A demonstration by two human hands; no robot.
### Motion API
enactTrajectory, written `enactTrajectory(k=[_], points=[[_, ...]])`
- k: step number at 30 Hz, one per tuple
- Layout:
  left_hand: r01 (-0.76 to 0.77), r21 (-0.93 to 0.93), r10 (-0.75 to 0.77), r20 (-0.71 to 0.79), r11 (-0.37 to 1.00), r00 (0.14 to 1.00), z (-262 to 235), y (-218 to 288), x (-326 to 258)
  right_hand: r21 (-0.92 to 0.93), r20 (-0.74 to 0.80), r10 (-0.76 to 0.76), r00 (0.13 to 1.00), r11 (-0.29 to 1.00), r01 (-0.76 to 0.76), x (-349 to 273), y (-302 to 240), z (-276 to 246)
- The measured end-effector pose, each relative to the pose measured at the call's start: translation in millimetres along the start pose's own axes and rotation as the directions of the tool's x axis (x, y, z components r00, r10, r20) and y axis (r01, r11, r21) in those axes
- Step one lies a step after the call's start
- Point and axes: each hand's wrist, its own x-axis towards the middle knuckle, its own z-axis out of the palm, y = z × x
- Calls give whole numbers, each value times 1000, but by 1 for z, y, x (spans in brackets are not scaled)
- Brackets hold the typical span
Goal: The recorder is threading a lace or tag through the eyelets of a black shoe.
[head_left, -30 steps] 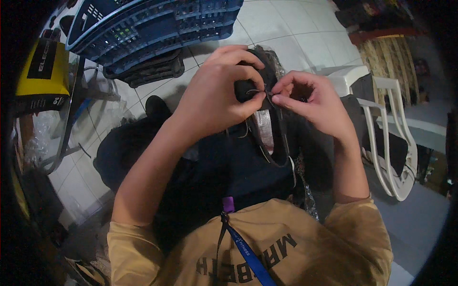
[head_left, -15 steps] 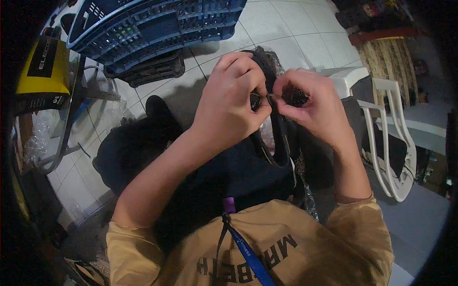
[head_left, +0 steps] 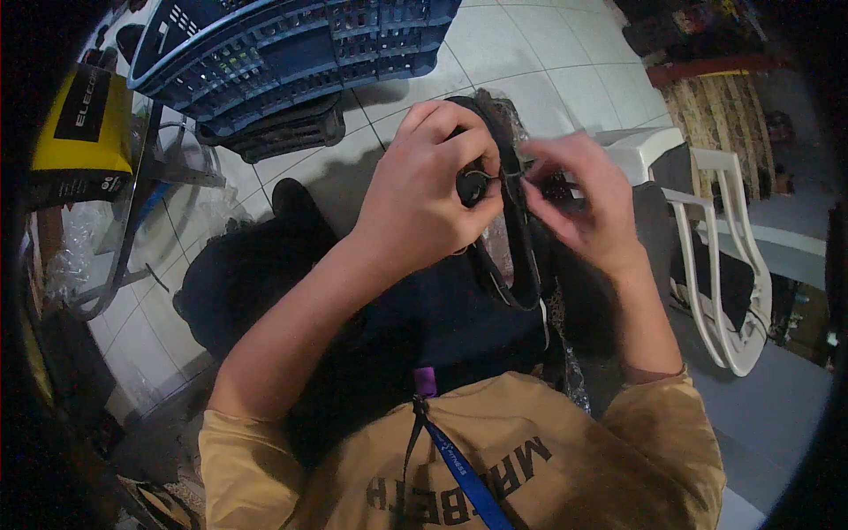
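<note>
My left hand is closed, its thumb and fingers pinched on a looped black strap. A small round dark part shows inside the curl of those fingers; its kind is unclear. Just right of the strap, my right hand has thumb and forefinger parted, the fingertips close to the strap's edge and slightly blurred. The loop hangs down from the hands above my dark-clothed lap. Behind it lies something in clear plastic wrap, partly hidden by the strap.
A blue plastic crate rests on a black crate ahead to the left. At far left, a yellow and black box stands by a metal frame. A white-framed chair is at my right. Pale floor tiles lie ahead.
My right thumb and forefinger have parted and drawn slightly right, away from the strap. My left hand keeps its hold in nearly the same place. The strap's lower loop has shifted slightly.
</note>
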Motion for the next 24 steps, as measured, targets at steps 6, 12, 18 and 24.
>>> enactTrajectory(k=[6, 12, 18, 24], points=[[-6, -69, 10, 69, 998, 998, -5, -1, 5, 330, -11, 383, 924, 873, -359, -3, -3, 3], [-1, -235, 60, 244, 972, 968, -12, -4, 11, 397, -19, 456, 890, 820, -412, -17, 0, 13], [11, -325, 102, 331, 946, 938, -17, -15, 8, 403, -59, 518, 853, 794, -454, -25, -16, 13], [-29, 52, 10, 342, 998, 940, -35, -5, 18, 334, -85, 558, 825, 796, -504, -36, -10, 19]])
